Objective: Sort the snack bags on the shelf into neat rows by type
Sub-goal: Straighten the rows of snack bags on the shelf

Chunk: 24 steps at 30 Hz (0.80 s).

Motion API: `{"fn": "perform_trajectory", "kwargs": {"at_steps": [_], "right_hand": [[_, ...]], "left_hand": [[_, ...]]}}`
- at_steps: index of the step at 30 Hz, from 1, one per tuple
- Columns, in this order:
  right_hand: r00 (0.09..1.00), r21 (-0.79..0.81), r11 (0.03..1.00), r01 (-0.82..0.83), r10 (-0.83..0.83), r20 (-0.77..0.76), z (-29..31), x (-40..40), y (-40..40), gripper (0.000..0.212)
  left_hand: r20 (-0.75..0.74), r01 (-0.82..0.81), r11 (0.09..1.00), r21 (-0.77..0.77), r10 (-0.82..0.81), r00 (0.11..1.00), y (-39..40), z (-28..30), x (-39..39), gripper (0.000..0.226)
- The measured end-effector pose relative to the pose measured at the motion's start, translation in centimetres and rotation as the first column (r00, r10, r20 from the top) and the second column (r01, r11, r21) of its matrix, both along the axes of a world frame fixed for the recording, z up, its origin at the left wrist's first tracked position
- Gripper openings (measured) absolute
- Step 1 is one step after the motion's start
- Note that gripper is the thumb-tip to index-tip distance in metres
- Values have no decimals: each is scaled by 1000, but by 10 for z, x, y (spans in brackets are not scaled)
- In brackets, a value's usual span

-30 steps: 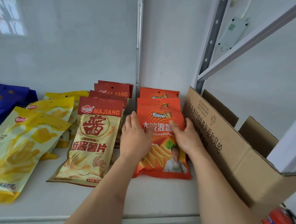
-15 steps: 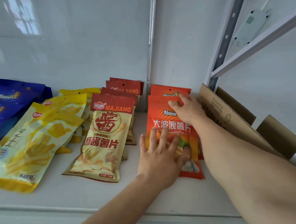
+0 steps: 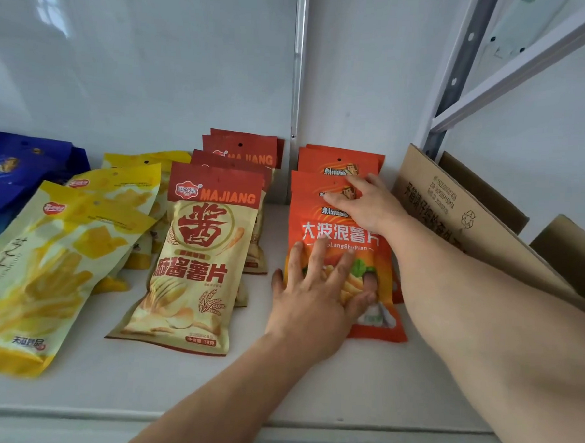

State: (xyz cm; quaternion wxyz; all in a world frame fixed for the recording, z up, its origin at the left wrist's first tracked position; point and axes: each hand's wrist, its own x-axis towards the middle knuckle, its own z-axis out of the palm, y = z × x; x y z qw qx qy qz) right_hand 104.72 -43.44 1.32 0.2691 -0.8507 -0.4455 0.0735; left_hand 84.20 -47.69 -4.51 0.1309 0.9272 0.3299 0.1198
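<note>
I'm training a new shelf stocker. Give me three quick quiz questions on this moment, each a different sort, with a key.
1. True or false: the left hand lies flat on the front orange bag.
2. Which row sits right beside the cardboard box? A blue, B yellow, C orange.
3. Fill in: the right hand touches the ___ end of the orange row.

Key: 1 true; 2 C; 3 far.

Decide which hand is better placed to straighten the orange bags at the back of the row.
The right hand: its fingers already rest on the upper orange bags, while the left hand lies flat on the front orange bag.
</note>
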Motion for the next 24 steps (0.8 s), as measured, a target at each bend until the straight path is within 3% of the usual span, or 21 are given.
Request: {"fn": "perform_trajectory", "kwargs": {"at_steps": [18, 24], "right_hand": [[999, -14, 1000, 17, -18, -36, -21, 7, 14, 98], [996, -55, 997, 61, -57, 67, -16, 1, 7, 99]], "left_hand": [[-2, -11, 998, -69, 11, 1000, 1, 4, 0, 64], [5, -2, 998, -69, 3, 1000, -1, 5, -1, 65]]}}
